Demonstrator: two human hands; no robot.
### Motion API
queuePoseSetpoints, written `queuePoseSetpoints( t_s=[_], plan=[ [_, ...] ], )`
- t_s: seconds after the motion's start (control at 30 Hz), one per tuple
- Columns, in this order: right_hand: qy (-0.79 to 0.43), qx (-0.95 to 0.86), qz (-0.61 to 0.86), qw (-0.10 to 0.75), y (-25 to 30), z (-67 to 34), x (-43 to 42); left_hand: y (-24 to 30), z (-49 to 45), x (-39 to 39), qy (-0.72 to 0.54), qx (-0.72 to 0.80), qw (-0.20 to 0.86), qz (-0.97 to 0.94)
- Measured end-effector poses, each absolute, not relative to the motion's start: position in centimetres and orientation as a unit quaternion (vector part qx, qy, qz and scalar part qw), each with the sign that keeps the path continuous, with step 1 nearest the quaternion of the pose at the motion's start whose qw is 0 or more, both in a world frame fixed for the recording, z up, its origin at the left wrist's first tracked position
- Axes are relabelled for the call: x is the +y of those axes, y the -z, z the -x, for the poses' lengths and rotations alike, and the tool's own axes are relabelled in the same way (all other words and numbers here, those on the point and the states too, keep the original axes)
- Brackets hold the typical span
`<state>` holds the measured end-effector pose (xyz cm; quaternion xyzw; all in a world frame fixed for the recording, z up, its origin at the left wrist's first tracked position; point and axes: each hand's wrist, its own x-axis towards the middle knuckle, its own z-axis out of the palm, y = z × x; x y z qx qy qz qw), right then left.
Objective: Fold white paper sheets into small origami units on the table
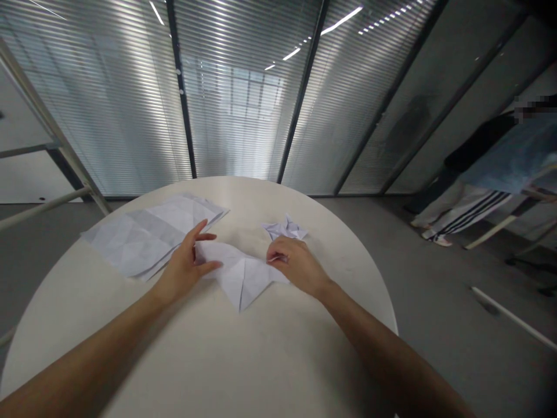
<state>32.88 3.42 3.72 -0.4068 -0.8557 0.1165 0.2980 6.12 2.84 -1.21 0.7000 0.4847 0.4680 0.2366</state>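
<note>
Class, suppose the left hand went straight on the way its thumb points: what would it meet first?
Most likely the folded paper right at its thumb; farther along roughly that line is the right hand, though one view leaves depth unclear.

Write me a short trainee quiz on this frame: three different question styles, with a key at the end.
1. Multiple choice: where on the round table do the overlapping creased sheets lie, from the person's viewpoint?
A) right side
B) left side
C) nearest edge
2. True or false: the right hand pinches the folded paper, with a smaller folded piece lying beyond that hand.
3. Short answer: do the thumb and index fingertip of the left hand meet or stand apart?

Key: 1. B; 2. True; 3. They stand apart.
</note>
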Motion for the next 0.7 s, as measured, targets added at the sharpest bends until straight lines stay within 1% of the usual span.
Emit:
queuePoseSetpoints(
  t_s=[0.07,0.1,0.2,0.27,0.3,0.37,0.47,0.6,0.7],
  plan=[
    [-0.071,-0.859,0.368,0.348,-3.9,-33.0,3.2,0.5,-6.1,2.5,-0.489,0.487,0.246,-0.681],
    [-0.043,-0.862,0.350,0.364,-4.0,-33.1,3.1,0.2,-6.2,2.2,-0.494,0.495,0.227,-0.678],
    [0.051,-0.874,0.298,0.382,-4.2,-33.6,2.6,-0.9,-6.4,1.3,-0.514,0.507,0.105,-0.684],
    [0.103,-0.881,0.268,0.376,-4.6,-33.9,2.2,-1.4,-6.2,0.9,-0.527,0.471,0.019,-0.707],
    [0.117,-0.888,0.260,0.361,-4.8,-34.0,2.1,-1.5,-6.0,0.8,-0.530,0.443,-0.021,-0.722],
    [0.121,-0.907,0.266,0.302,-5.0,-34.2,1.8,-1.5,-5.4,1.0,-0.517,0.389,-0.089,-0.757],
    [0.104,-0.934,0.288,0.183,-4.5,-33.9,1.9,-1.0,-4.3,1.7,-0.431,0.349,-0.146,-0.819],
    [0.109,-0.954,0.275,0.043,-2.8,-32.9,2.5,-0.3,-4.1,2.4,-0.242,0.334,-0.141,-0.900],
    [0.107,-0.954,0.280,-0.012,-2.1,-32.4,2.6,-0.2,-4.6,2.2,-0.160,0.332,-0.108,-0.923]
  ],
)
